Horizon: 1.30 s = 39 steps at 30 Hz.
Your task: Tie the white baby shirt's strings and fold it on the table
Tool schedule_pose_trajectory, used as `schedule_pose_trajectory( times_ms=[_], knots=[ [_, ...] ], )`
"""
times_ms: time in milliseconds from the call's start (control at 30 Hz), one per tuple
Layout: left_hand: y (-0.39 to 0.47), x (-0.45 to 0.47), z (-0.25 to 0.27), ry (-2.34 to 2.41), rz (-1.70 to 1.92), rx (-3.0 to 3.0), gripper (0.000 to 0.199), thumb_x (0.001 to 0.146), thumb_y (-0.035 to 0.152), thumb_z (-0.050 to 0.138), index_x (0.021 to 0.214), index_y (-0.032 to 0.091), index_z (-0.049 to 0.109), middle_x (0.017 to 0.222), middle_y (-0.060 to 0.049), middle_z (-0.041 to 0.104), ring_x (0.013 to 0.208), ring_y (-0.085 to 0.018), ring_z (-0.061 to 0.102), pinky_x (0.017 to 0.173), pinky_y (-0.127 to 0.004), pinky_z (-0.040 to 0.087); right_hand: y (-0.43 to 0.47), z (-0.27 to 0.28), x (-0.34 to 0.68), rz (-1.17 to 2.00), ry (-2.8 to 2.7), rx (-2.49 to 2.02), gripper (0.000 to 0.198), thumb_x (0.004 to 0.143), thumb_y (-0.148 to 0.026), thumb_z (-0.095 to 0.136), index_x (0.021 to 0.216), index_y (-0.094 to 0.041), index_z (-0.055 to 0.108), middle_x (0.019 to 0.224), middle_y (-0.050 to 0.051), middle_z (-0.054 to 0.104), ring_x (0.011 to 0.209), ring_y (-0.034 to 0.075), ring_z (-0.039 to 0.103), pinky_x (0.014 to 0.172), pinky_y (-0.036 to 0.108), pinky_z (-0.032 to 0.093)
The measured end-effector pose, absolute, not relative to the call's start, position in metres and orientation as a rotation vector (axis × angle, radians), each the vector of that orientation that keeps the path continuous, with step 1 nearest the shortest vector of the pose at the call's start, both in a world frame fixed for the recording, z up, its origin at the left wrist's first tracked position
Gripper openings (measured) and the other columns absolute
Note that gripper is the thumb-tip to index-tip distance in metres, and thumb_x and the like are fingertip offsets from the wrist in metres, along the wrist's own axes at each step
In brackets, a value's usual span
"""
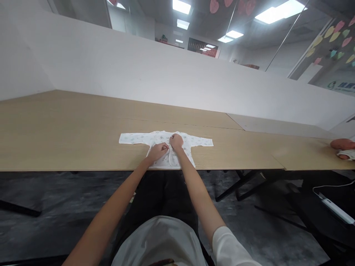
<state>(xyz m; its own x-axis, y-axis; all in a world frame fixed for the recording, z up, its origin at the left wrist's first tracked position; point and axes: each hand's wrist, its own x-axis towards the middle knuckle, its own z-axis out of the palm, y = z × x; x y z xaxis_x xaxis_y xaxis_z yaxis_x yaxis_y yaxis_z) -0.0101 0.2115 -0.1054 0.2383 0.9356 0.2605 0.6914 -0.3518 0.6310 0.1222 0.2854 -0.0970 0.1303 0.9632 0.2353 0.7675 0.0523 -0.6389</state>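
While both my arms reach forward over the table (pixel 69 125), my hands meet on the shirt (pixel 166 147), which lies flat near the front edge of the wood, directly before me. It is a very small garment, like for a baby, white with a faint pattern of tiny pale prints that I cannot read from here. Its two long sleeves are spread straight out to the left and to the right, so the whole piece makes a wide T shape. The body part is short and gets a little wider toward the hem, which almost touches the table edge. Down the middle the front panels overlap, and a soft fold runs there from the neck to the hem.

My left hand (pixel 158 150) rests on the left half of the chest, fingers curled close together and pinching the cloth near the middle seam. My right hand (pixel 176 141) is just beside it, a bit higher near the neck, closed like a loose fist on the fabric. How tight each grip is, I cannot tell, because the fingertips are hidden.

Far at the right end of the table lies a doll (pixel 344 147), well apart from the shirt.
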Motion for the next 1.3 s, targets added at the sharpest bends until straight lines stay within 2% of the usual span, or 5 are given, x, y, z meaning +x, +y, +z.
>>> schedule_pose_trajectory(
  times_ms=[167,400,567,933,1300],
  knots=[
    [0.234,0.006,-0.092,1.771,0.725,2.088,0.018,0.071,0.022,0.053,0.079,0.018,0.069,0.081,-0.009,0.070,0.081,-0.027,0.064,0.074,-0.034,0.048,0.293,-0.105,0.144,0.567,-1.450,-1.606,0.018,0.073,-0.018,0.053,0.080,-0.017,0.071,0.082,0.005,0.071,0.080,0.018,0.065,0.076,0.025,0.048],
    [0.281,0.024,-0.082,2.038,0.807,1.812,0.029,0.079,0.026,0.051,0.098,0.017,0.070,0.103,-0.016,0.069,0.095,-0.029,0.064,0.078,-0.035,0.047,0.295,-0.104,0.148,0.568,-1.430,-1.629,0.019,0.072,-0.018,0.056,0.078,-0.016,0.074,0.083,0.007,0.073,0.080,0.018,0.067,0.073,0.023,0.048],
    [0.276,0.026,-0.094,1.979,0.882,1.851,0.032,0.085,0.032,0.048,0.101,0.019,0.072,0.096,-0.012,0.070,0.091,-0.028,0.064,0.075,-0.033,0.045,0.291,-0.106,0.143,0.492,-1.522,-1.640,0.019,0.077,-0.020,0.055,0.078,-0.018,0.074,0.084,0.007,0.074,0.080,0.018,0.066,0.078,0.025,0.047],
    [0.271,0.025,-0.096,1.938,0.862,2.102,0.028,0.088,0.025,0.045,0.103,0.025,0.068,0.111,-0.007,0.063,0.094,-0.022,0.060,0.075,-0.029,0.046,0.286,-0.105,0.140,0.505,-1.585,-1.528,0.018,0.082,-0.020,0.055,0.084,-0.020,0.073,0.091,0.005,0.073,0.087,0.017,0.066,0.084,0.027,0.047],
    [0.267,0.020,-0.095,1.780,1.034,1.996,0.024,0.086,0.025,0.047,0.099,0.021,0.066,0.103,-0.004,0.070,0.095,-0.021,0.062,0.076,-0.027,0.045,0.283,-0.103,0.137,0.567,-1.574,-1.384,0.024,0.077,-0.013,0.050,0.089,-0.017,0.071,0.088,0.005,0.071,0.077,0.015,0.063,0.079,0.026,0.049]
  ],
)
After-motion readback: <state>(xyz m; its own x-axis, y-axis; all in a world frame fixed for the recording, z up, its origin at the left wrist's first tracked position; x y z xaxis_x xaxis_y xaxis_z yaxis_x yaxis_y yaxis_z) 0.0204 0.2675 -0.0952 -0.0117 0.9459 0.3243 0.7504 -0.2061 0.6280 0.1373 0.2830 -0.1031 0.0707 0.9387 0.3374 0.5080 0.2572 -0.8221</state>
